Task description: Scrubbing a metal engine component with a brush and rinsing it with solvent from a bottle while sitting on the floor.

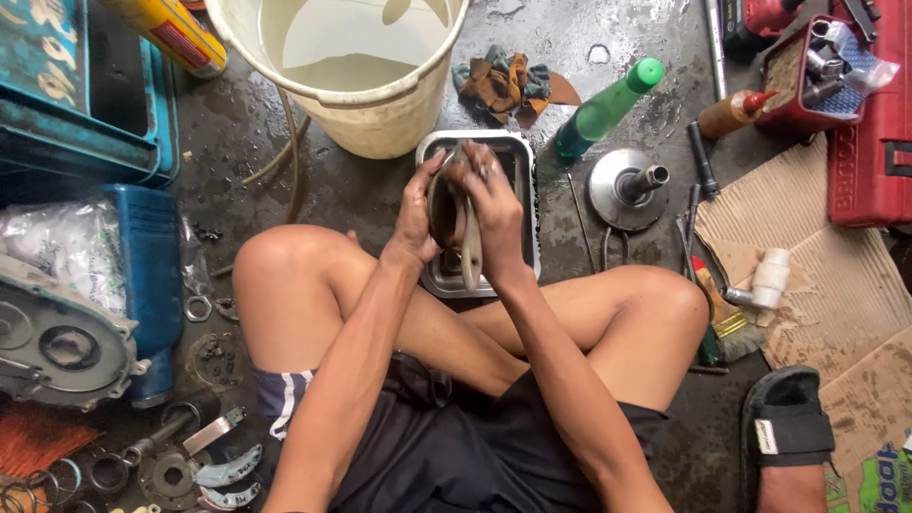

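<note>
I sit cross-legged on a wet, dark floor. Both hands are raised over a rectangular metal tray point(525, 204) in front of my legs. My left hand point(415, 217) grips the left side of a dark, round, oily metal part point(445, 211). My right hand point(494, 211) closes over its right side, and a flat pale metal piece point(471, 253) hangs down beside that palm. The tray's contents are mostly hidden behind my hands.
A cream bucket point(366, 104) of murky water stands behind the tray. A rag point(503, 81), green bottle point(605, 109), round metal hub point(625, 187), tools and red toolbox point(869, 142) lie right. An engine cover point(57, 342) and blue container point(147, 275) sit left.
</note>
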